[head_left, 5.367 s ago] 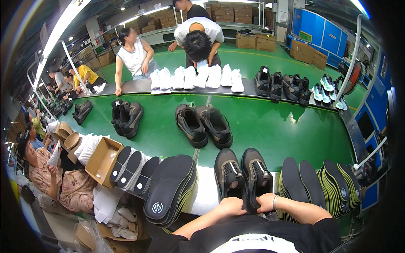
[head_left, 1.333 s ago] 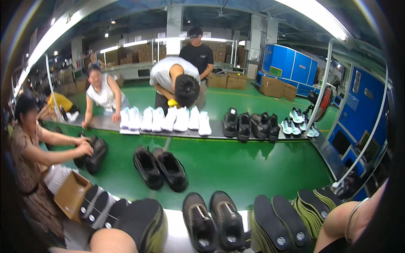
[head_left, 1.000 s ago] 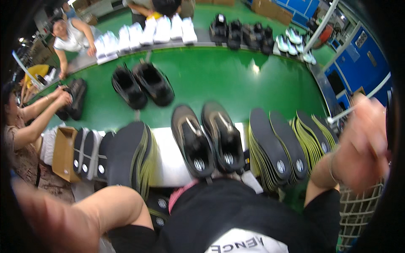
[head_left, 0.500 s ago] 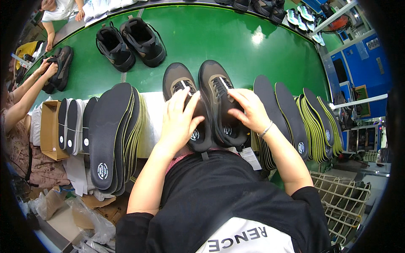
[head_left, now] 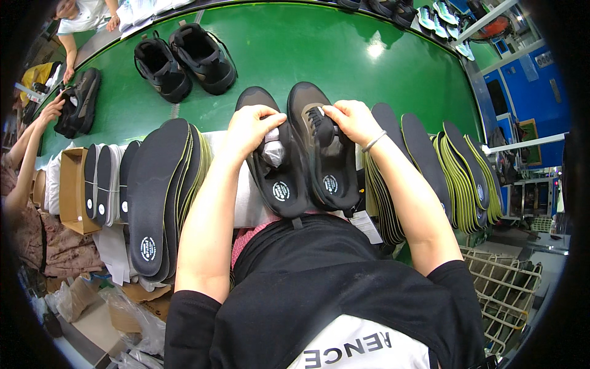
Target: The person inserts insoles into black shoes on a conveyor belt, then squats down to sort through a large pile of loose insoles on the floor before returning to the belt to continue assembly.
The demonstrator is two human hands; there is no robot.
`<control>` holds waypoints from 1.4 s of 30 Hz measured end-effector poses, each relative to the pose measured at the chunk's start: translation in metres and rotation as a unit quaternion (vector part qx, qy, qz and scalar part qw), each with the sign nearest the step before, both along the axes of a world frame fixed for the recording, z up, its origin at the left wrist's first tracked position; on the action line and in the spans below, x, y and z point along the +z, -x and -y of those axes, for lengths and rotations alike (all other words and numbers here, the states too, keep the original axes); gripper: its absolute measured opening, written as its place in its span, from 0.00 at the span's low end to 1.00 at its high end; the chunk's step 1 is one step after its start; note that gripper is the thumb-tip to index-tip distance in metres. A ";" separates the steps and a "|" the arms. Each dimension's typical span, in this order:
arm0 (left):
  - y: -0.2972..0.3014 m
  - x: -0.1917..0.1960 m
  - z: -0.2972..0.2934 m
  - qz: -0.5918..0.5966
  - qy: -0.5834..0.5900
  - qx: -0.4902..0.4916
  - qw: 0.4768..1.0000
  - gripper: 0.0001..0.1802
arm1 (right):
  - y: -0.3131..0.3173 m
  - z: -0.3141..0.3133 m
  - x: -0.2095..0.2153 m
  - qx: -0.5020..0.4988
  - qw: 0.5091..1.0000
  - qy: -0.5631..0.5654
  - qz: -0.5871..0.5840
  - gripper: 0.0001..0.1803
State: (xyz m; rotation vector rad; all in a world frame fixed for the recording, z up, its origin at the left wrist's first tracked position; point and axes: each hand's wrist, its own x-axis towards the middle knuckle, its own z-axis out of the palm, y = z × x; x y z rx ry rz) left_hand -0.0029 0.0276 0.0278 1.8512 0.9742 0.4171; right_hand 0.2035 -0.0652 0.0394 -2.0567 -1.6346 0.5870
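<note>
Two dark brown and black lace-up shoes lie side by side before me, toes pointing away: the left shoe (head_left: 261,178) and the right shoe (head_left: 335,169). Each has a black insole with a round pale print at the heel. My left hand (head_left: 252,130) is closed in a pinch on the left shoe's tongue, mostly hiding the laces. Below its fingers a crumpled whitish wad (head_left: 273,152) shows inside that shoe. My right hand (head_left: 355,125) pinches the top of the right shoe's tongue, beside its bunched black laces (head_left: 322,128).
Black-and-green insoles stand stacked at left (head_left: 160,184) and right (head_left: 412,166). Another pair of shoes (head_left: 184,61) sits farther off on the green table (head_left: 295,49). At far left, a co-worker's hand (head_left: 52,109) reaches to a shoe, near an open cardboard box (head_left: 74,190).
Both hands have gone from loosely spread over the shoes to pinching their tongues. The whitish wad now shows in the left shoe. The co-worker's hands have shifted left.
</note>
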 end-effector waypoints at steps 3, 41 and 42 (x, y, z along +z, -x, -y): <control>0.004 0.013 0.017 0.044 0.029 0.014 0.999 0.16 | 0.004 0.008 0.006 -0.024 0.999 0.023 -0.019 0.21; 0.064 0.137 0.104 0.581 -0.017 0.055 0.812 0.20 | 0.032 0.078 0.112 0.061 0.967 -0.219 -0.113 0.21; 0.055 0.124 0.090 0.434 -0.105 0.090 0.890 0.22 | 0.011 0.069 0.078 0.118 0.974 -0.194 -0.022 0.23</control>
